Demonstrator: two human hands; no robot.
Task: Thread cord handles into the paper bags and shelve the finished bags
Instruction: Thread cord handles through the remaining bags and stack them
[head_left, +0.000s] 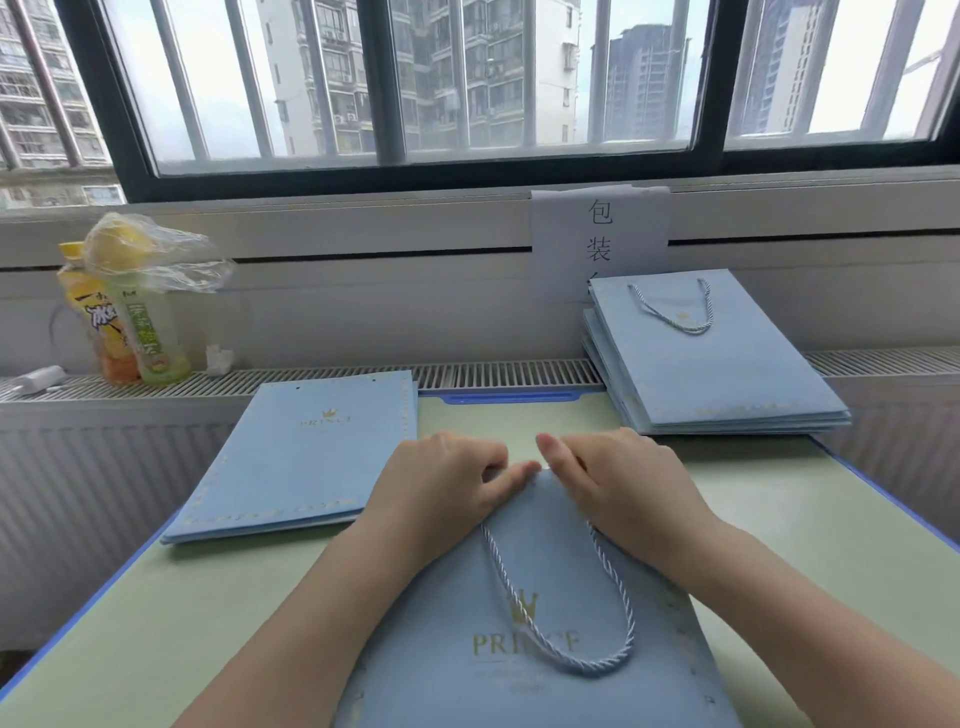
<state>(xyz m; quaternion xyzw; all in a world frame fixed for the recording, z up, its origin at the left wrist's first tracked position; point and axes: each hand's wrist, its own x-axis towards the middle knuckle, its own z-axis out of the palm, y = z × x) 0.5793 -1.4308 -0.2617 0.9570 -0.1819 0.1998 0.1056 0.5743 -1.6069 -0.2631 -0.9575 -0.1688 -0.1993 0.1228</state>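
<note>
A light blue paper bag (519, 670) with gold "PRINCE" print lies flat on the green desk (234, 597) in front of me. A twisted blue-white cord handle (618, 613) loops down over its face. My left hand (441, 483) and my right hand (618, 483) both grip the bag's far top edge, fingers curled over it, thumbs almost meeting. To the left lies a flat stack of bags without handles (301, 457). At the back right, a stack of bags with cords (711, 358) rests partly on the radiator ledge.
Two drink bottles (130, 322) under a plastic wrapper stand on the grille ledge (493, 371) at the back left, beside a crumpled tissue. A paper sign (597, 234) with printed characters hangs on the wall below the barred window.
</note>
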